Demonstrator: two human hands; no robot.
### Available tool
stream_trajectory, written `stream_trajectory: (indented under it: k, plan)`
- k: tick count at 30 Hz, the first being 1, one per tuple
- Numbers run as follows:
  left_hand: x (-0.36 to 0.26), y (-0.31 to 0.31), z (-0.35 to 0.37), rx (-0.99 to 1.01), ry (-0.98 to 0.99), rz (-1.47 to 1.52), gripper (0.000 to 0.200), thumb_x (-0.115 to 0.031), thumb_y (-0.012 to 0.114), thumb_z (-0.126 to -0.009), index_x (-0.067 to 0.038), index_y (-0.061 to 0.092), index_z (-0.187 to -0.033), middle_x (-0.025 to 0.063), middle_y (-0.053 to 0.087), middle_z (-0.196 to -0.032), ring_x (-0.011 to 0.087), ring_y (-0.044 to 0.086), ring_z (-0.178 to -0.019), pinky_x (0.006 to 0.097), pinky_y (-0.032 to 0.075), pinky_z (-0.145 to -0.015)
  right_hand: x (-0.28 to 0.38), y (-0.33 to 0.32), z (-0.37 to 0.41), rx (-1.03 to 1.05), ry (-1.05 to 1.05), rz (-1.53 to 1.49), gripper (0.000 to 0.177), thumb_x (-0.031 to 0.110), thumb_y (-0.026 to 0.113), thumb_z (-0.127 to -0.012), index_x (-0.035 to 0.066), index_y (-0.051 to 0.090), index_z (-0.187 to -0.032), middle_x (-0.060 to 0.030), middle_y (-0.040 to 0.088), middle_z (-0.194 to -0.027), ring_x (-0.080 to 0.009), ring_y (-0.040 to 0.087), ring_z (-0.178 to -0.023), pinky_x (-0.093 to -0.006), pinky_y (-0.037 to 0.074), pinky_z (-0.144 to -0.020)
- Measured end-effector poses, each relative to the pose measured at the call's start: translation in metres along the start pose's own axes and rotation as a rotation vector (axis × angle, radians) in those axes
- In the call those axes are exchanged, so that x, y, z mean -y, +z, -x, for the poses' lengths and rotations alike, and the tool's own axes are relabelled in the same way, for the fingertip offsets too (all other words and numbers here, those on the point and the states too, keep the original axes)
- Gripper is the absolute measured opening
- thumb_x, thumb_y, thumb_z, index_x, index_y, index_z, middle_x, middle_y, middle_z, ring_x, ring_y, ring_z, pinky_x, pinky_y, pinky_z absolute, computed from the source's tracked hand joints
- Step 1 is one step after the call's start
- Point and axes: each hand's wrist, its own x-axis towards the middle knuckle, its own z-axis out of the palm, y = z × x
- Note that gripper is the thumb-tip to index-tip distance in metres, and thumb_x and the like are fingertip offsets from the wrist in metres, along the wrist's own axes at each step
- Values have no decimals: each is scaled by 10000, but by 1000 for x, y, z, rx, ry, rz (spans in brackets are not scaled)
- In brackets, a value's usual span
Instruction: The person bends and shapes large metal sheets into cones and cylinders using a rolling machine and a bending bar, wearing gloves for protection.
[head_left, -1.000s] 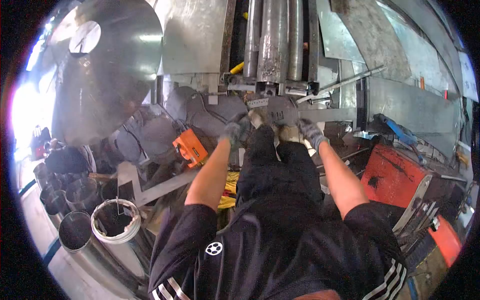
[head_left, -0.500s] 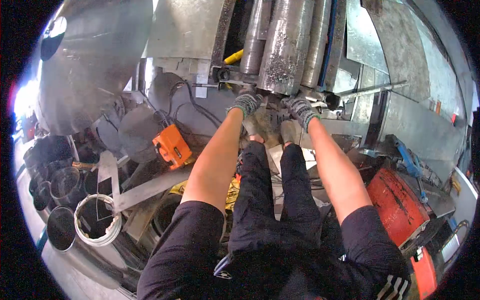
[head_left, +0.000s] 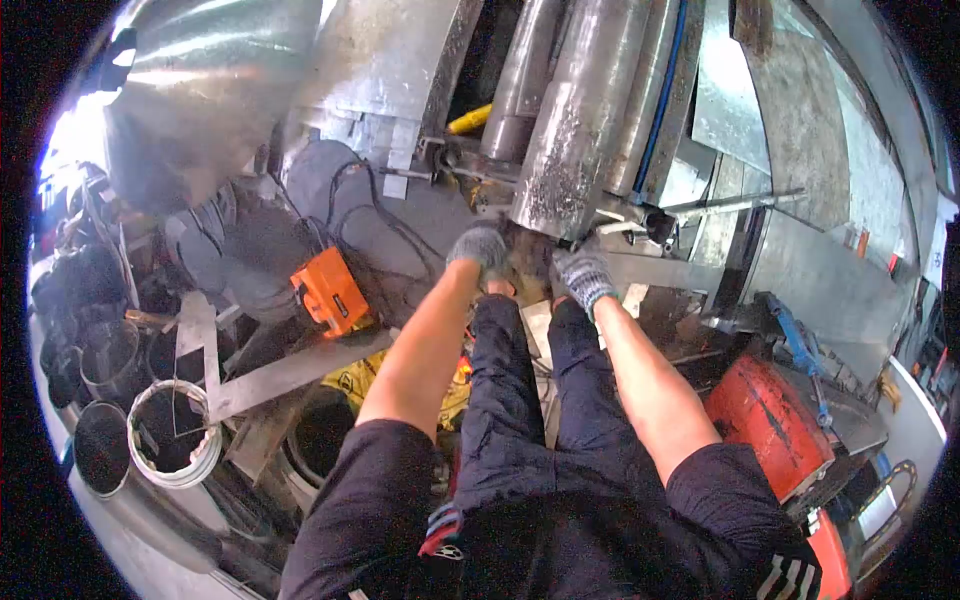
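Roller (head_left: 572,140) ends just beyond your gloved left hand (head_left: 478,245) and right hand (head_left: 585,275); fingers look curled, but blur hides whether they grip anything between them.

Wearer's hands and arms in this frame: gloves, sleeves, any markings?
Left hand and right hand are both in grey speckled knit gloves with ribbed cuffs. Forearms are bare. Short black sleeves end above the elbows. White stripes show near the right shoulder. No cables or straps visible on the arms.
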Motion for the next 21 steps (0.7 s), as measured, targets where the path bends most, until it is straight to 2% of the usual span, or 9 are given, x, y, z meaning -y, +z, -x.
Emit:
stream_trajectory:
  k: [2, 5, 7, 11, 12, 15, 16, 17, 21]
  plan:
    - [2, -7, -12, 98, 2, -88, 278, -240, 532, -916, -80, 593, -1135, 258, 662, -970, 460, 628, -882, 505, 510, -740, 3, 7, 21, -80, -326, 257, 126, 198, 706, -790, 127, 704, -686, -47, 676, -627, -199, 628, -504, -362, 512, -444]
    - [-44, -30, 15, 132, -13, -238, 316, -241, 582, -856, -58, 650, -1105, 231, 686, -1009, 425, 660, -922, 507, 531, -787, 24, -44, 12, 695, 454, -165, 447, 350, 481, -967, -2, 600, -1215, -293, 643, -1140, -468, 619, -1047, -493, 508, -907]
    - [-67, -40, 29, -6, -113, -102, 270, -200, 568, -863, -49, 636, -1077, 245, 681, -960, 424, 664, -889, 507, 533, -763, 41, -65, 23, 92, 423, -302, 626, 396, 547, -922, -46, 462, -1357, -327, 576, -1250, -478, 579, -1125, -477, 488, -956]
    - [-56, -30, 25, -16, -65, -149, 253, -209, 554, -885, -56, 624, -1074, 261, 670, -935, 458, 648, -881, 529, 522, -745, 39, -33, 27, -70, 435, -176, 709, 371, 593, -896, -68, 366, -1404, -335, 579, -1239, -471, 578, -1135, -474, 492, -949]
    - [-64, -36, 27, -33, -151, -35, 255, -216, 570, -877, -44, 619, -1059, 269, 663, -930, 472, 636, -888, 539, 511, -738, 63, -101, 10, 230, 659, -533, 723, 384, 610, -887, -53, 367, -1409, -326, 591, -1223, -455, 593, -1123, -468, 501, -937]
    - [-38, -34, 13, 104, -176, -32, 433, -259, 574, -878, -67, 556, -1266, 266, 650, -919, 480, 617, -898, 524, 499, -753, 58, -81, 11, 326, 641, -453, 757, 405, 649, -859, -43, 374, -1404, -306, 610, -1204, -437, 610, -1104, -471, 503, -930]
    - [8, -14, 3, 154, 112, -231, 419, -264, 611, -848, -66, 591, -1217, 245, 658, -976, 468, 611, -921, 508, 497, -777, 61, -93, 2, 359, 592, -416, 779, 415, 674, -838, -39, 381, -1399, -294, 620, -1194, -427, 618, -1095, -471, 505, -925]
    - [-12, -29, 1, 87, -23, -118, 256, -231, 597, -865, -34, 611, -1027, 283, 648, -928, 478, 620, -903, 532, 499, -749, 49, -70, -3, 365, 615, -419, 779, 415, 674, -838, -39, 381, -1399, -294, 620, -1194, -427, 618, -1095, -471, 505, -925]
    - [-3, -32, -1, 20, 159, -116, 246, -206, 573, -878, -36, 616, -1052, 271, 653, -968, 475, 624, -886, 523, 507, -737, 60, -67, -9, 380, 674, -556, 767, 453, 681, -805, -38, 442, -1345, -289, 599, -1235, -416, 580, -1164, -454, 486, -962]
